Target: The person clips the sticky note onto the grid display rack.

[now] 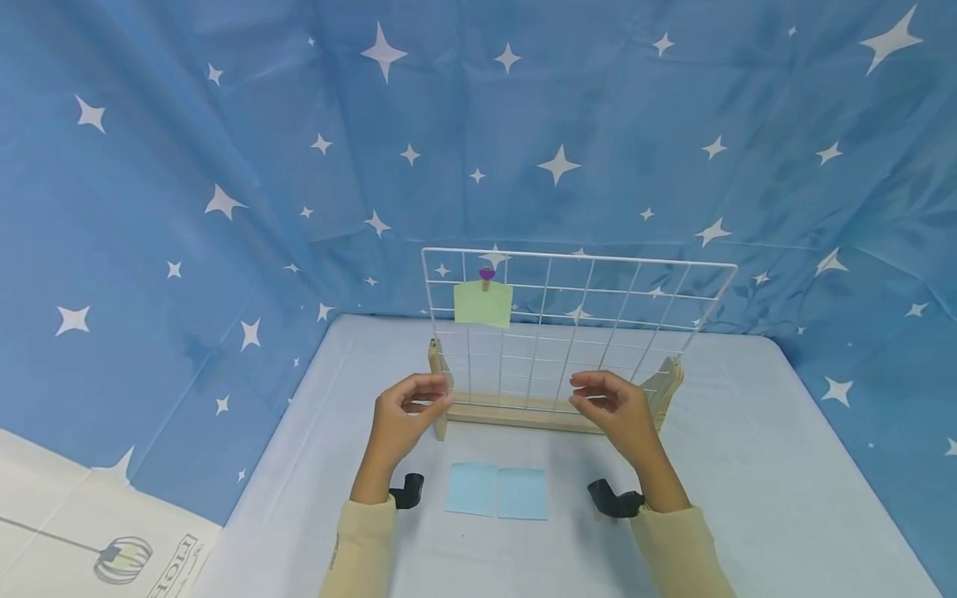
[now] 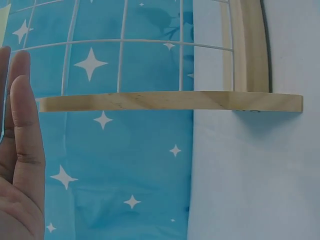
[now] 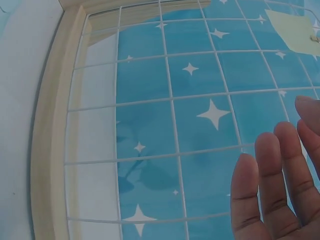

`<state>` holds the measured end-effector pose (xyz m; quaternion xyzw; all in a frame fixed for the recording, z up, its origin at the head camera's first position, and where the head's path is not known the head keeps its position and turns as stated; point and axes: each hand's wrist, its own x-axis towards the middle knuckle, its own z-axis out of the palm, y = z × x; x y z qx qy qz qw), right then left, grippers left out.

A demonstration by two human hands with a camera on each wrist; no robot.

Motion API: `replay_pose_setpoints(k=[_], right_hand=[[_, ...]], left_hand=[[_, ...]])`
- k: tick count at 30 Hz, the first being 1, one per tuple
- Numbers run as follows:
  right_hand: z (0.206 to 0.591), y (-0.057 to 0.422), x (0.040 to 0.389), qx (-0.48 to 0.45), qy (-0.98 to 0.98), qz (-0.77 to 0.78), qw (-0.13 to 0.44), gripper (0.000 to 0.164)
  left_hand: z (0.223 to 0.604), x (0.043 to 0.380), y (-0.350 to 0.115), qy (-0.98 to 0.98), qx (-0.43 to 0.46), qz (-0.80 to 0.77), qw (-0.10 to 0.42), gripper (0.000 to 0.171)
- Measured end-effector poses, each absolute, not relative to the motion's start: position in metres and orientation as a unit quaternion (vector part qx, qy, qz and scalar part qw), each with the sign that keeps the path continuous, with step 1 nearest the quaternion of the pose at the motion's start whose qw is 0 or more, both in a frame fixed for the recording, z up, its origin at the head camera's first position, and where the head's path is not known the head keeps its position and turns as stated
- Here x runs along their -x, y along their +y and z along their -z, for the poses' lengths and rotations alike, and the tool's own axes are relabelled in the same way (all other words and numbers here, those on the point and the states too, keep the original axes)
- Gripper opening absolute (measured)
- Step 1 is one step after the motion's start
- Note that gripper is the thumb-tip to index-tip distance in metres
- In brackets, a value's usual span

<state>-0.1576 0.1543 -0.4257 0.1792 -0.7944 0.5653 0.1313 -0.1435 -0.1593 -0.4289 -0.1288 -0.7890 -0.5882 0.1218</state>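
Observation:
A white wire grid [image 1: 576, 286] stands upright in a wooden stand [image 1: 523, 415]. On its upper left hangs a pale green paper note [image 1: 483, 306], held by a small wooden clip with a purple heart [image 1: 487, 273]. My left hand [image 1: 404, 415] is raised near the stand's left foot, fingers loosely bent, holding nothing. Opposite it, my right hand [image 1: 615, 411] hovers before the grid's lower right, also holding nothing. In the right wrist view its fingers [image 3: 272, 185] are relaxed and apart from the wires. Two light blue paper notes, left [image 1: 472, 490] and right [image 1: 522, 494], lie side by side between my forearms.
A white tabletop [image 1: 763, 465] extends around the stand. Behind it hangs a blue curtain [image 1: 635, 108] with white stars. Black wrist-worn devices show at the left wrist [image 1: 408, 492] and right wrist [image 1: 613, 500]. Small tan pieces [image 1: 602, 517] are partly hidden under the right one.

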Motion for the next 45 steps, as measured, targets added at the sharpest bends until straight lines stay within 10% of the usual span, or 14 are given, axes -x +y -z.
replay_pose_setpoints(k=[45], right_hand=[[0.508, 0.190, 0.150, -0.130, -0.802, -0.579, 0.064, 0.025]], left_hand=[[0.489, 0.129, -0.153, -0.785, 0.042, 0.618, 0.031, 0.031]])
